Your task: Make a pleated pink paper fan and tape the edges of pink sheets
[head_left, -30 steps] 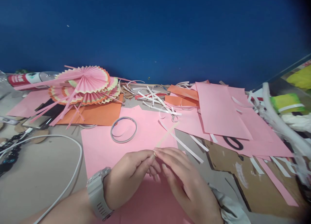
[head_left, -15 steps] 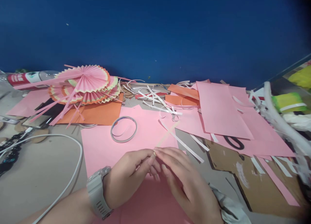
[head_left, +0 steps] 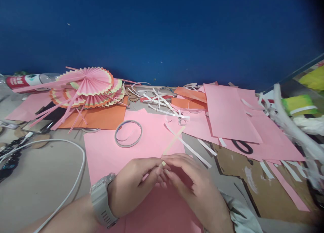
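My left hand [head_left: 134,185], with a grey watch on the wrist, and my right hand [head_left: 192,185] meet fingertip to fingertip over a pink paper sheet [head_left: 108,152]. Both pinch the near end of a thin pale paper strip [head_left: 174,140], which slants up and away to the right. A near-empty tape ring [head_left: 128,134] lies on the same sheet just beyond my left hand. White strips [head_left: 188,147] lie crossed under the held strip.
Pleated pink paper fans [head_left: 88,86] are stacked at the back left on orange paper [head_left: 101,118]. More pink sheets [head_left: 227,115] cover black scissors [head_left: 242,147] on the right. A white cable [head_left: 76,148] loops at left. Cardboard [head_left: 253,185] lies at right.
My right fingers have curled in more tightly around the strip's end; the strip and my left hand stay almost where they were.
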Tool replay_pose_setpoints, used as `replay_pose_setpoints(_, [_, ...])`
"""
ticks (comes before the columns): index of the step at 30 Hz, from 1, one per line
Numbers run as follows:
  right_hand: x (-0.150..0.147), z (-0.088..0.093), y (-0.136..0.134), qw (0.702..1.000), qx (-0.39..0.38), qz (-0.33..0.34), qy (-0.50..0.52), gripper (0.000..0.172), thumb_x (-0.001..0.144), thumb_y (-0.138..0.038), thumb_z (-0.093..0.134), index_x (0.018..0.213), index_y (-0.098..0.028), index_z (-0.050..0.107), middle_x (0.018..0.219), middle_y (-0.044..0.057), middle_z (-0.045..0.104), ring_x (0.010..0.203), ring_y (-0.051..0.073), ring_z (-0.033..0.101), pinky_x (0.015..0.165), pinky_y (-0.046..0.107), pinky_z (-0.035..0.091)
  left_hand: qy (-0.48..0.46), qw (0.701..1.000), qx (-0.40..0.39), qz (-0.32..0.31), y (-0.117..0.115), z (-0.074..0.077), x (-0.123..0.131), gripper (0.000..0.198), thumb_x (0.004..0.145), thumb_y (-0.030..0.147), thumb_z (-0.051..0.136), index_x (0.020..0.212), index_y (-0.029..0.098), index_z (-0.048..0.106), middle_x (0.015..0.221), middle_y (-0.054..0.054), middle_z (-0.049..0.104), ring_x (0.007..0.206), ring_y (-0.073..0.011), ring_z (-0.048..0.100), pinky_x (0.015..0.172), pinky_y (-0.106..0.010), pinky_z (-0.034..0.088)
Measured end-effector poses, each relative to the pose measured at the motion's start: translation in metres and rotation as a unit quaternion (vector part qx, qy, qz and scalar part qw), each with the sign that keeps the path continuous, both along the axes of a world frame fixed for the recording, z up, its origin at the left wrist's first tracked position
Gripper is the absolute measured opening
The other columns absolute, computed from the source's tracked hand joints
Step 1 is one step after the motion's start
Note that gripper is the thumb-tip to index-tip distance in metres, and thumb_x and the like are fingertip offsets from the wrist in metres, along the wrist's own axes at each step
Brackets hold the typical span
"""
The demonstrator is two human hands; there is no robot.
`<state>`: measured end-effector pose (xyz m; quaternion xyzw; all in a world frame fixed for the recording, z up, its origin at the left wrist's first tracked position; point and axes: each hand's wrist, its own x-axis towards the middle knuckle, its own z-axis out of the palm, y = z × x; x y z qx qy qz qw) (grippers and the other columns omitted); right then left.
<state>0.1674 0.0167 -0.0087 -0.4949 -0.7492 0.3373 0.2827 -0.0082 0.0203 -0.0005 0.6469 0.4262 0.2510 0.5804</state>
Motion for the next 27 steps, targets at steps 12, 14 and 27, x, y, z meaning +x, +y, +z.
replay_pose_setpoints(12, [0.0002, 0.0008, -0.0040, 0.999, 0.051, 0.008, -0.011, 0.013, 0.085, -0.017, 0.050, 0.093, -0.023, 0.058, 0.095, -0.001, 0.065, 0.093, 0.013, 0.056, 0.088, 0.029, 0.039, 0.082, 0.990, 0.109, -0.025, -0.0024, 0.0000, 0.0006, 0.025, 0.094, 0.018, 0.034, 0.083, 0.018, 0.057, 0.078, 0.004, 0.062, 0.072, -0.0070, 0.057, 0.070, -0.015, 0.039])
replay_pose_setpoints(14, [0.0008, 0.0014, -0.0039, 0.999, 0.045, 0.011, -0.009, 0.015, 0.086, -0.015, 0.047, 0.092, -0.024, 0.058, 0.094, -0.002, 0.065, 0.093, 0.013, 0.055, 0.088, 0.029, 0.039, 0.086, 0.991, 0.098, -0.019, -0.0024, -0.0001, 0.0007, 0.025, 0.094, 0.020, 0.035, 0.083, 0.018, 0.058, 0.078, 0.004, 0.063, 0.071, -0.0067, 0.057, 0.069, -0.015, 0.039])
replay_pose_setpoints(27, [-0.0008, 0.0056, -0.0004, 0.999, -0.034, -0.015, 0.017, 0.015, 0.089, -0.019, 0.043, 0.083, -0.024, 0.055, 0.086, -0.002, 0.062, 0.086, 0.014, 0.056, 0.080, 0.028, 0.041, 0.084, 0.996, 0.044, -0.001, 0.0006, 0.0011, 0.0014, 0.024, 0.089, 0.018, 0.040, 0.080, 0.018, 0.062, 0.072, 0.002, 0.065, 0.064, -0.0088, 0.056, 0.062, -0.017, 0.041])
